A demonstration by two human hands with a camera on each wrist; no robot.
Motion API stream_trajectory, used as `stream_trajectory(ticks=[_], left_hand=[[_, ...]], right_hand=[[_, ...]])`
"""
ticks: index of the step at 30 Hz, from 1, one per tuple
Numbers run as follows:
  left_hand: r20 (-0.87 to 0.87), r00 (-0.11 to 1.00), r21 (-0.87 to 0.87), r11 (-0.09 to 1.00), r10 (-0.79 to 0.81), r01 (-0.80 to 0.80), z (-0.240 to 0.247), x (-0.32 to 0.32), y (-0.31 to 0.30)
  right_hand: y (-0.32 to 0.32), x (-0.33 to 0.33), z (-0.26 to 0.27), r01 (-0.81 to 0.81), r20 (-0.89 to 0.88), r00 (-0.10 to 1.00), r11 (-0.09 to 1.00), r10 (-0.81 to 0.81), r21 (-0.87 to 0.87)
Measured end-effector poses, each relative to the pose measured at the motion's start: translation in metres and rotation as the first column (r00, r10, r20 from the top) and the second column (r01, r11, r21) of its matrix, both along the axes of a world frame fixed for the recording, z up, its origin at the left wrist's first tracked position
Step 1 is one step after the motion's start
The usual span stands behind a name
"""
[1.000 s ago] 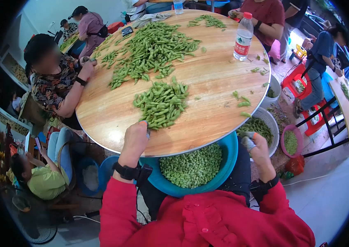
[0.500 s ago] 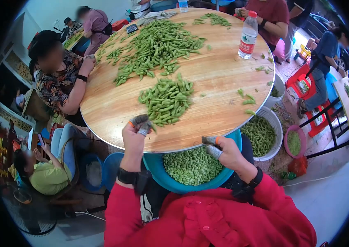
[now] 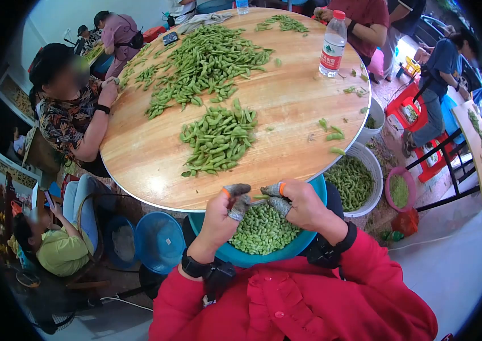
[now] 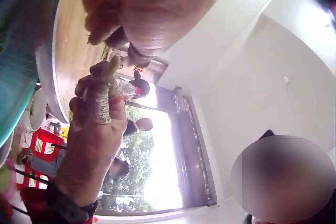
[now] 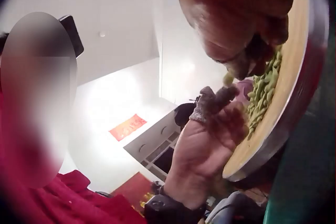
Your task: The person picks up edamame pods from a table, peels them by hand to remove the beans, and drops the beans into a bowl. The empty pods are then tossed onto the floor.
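Observation:
Both hands meet over the near rim of the teal basin (image 3: 313, 227), just off the table edge. A green soybean pod (image 3: 260, 197) spans the gap between their fingertips. The left hand (image 3: 222, 216) pinches its left end with wrapped thumb and finger. At the other end the right hand (image 3: 304, 209) pinches it, its thumb and finger in grey wraps too. A pale green tip of the pod (image 5: 228, 79) peeks out at the fingertips in the right wrist view. Shelled green beans (image 3: 263, 233) fill the basin below. A small pile of pods (image 3: 219, 139) lies on the table ahead.
A larger heap of pods (image 3: 207, 65) covers the far part of the round wooden table (image 3: 292, 125). A water bottle (image 3: 332, 45) stands at the right. White basket (image 3: 378, 190) with pods sits beside the basin; a blue tub (image 3: 160, 241) is at the left. Other people sit around.
The left hand has come back from the small pile with a pod, toward the body and right. From the right side, the right hand has moved in to meet it over the basin.

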State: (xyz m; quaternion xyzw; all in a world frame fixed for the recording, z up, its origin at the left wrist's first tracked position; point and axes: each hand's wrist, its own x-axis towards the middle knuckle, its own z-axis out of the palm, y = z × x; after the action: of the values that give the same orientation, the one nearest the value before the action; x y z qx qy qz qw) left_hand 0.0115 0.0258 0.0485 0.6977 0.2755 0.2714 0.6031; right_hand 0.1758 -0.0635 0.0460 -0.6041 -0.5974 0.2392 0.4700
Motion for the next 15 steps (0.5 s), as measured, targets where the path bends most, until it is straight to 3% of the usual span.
stream_trajectory(ticks=[2, 4, 8, 14, 15], left_hand=[[-0.259, 0.951, 0.059, 0.98, -0.168, 0.189, 0.005, -0.001, 0.006], [-0.303, 0.924, 0.03, 0.967, -0.233, 0.254, 0.007, 0.001, 0.007], [-0.274, 0.915, -0.049, 0.955, -0.296, 0.294, 0.004, 0.001, 0.005], [-0.464, 0.839, 0.118, 0.919, -0.284, 0.376, 0.007, -0.004, 0.0], [-0.375, 0.885, 0.044, 0.948, -0.276, 0.315, 0.005, -0.003, -0.001]], right_hand=[[0.0, 0.004, 0.004, -0.065, 0.175, 0.983, 0.997, 0.055, 0.049], [-0.001, 0.005, 0.005, -0.125, 0.264, 0.957, 0.992, 0.116, 0.019], [-0.004, 0.003, 0.002, -0.129, 0.198, 0.973, 0.991, 0.122, 0.022], [-0.008, 0.001, 0.002, -0.173, 0.235, 0.956, 0.985, 0.173, -0.018], [-0.008, -0.001, 0.002, -0.154, 0.228, 0.961, 0.988, 0.155, -0.019]])
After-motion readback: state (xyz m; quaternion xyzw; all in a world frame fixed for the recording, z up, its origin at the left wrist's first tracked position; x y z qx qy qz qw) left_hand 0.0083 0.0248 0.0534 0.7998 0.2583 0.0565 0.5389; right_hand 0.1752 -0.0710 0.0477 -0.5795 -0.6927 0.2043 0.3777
